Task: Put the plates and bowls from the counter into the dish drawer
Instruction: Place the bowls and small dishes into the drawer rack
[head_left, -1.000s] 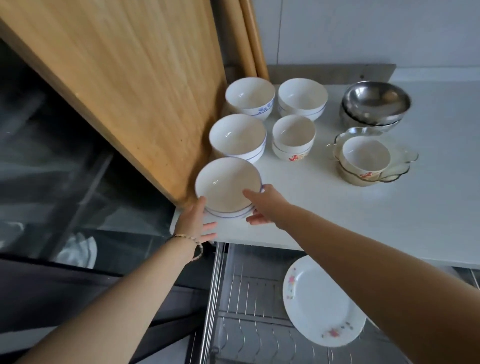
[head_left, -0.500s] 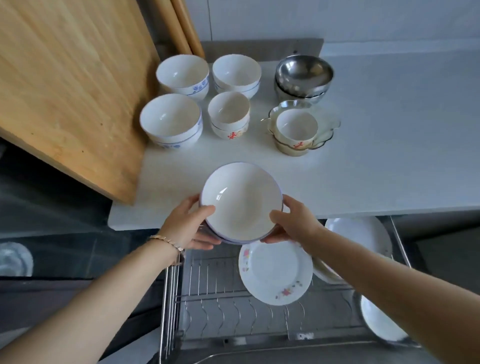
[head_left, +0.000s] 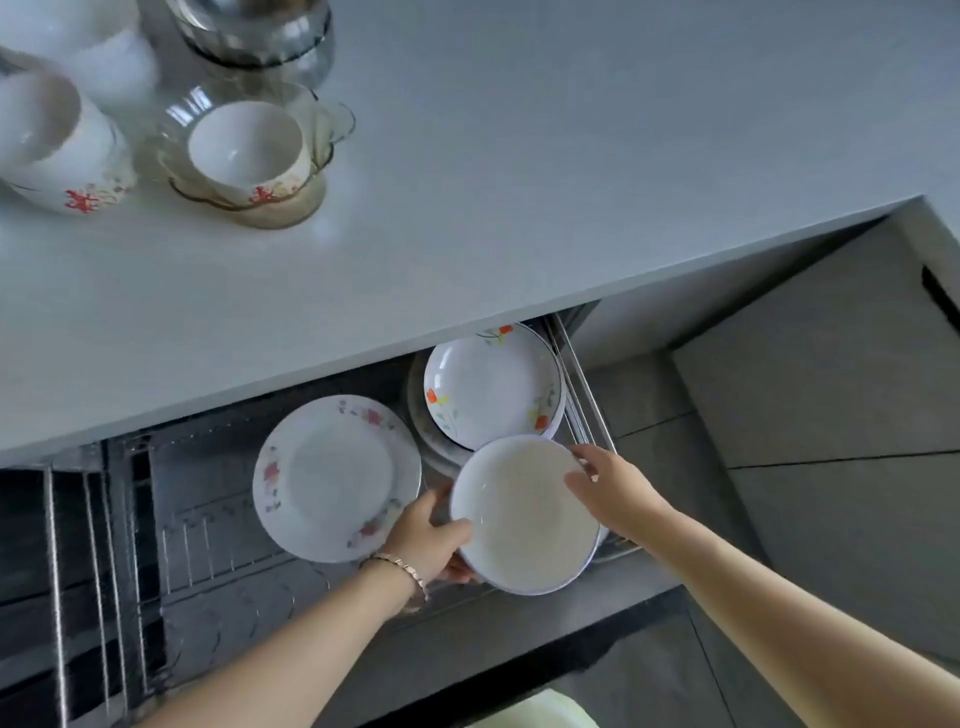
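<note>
Both my hands hold a stack of white shallow bowls with blue rims (head_left: 524, 514) low over the right front part of the open wire dish drawer (head_left: 119, 540). My left hand (head_left: 428, 538) grips the stack's left edge, my right hand (head_left: 610, 486) its upper right edge. Beside it in the drawer lie a white plate with pink flowers (head_left: 335, 475) and a stack of deep plates with orange flowers (head_left: 493, 387). On the white counter (head_left: 519, 182) at the upper left stand a small white bowl in a glass dish (head_left: 244, 148) and more white bowls (head_left: 47, 145).
Steel bowls (head_left: 254, 31) sit at the counter's far edge, cut off by the frame. The drawer's left half shows bare wire racks. Grey floor tiles (head_left: 831, 493) lie to the right of the drawer. A pale object (head_left: 540, 714) shows at the bottom edge.
I have carried the bowl stack off the counter's front edge and down to the right into the drawer. My view has tipped down and right, so most counter bowls have left the frame.
</note>
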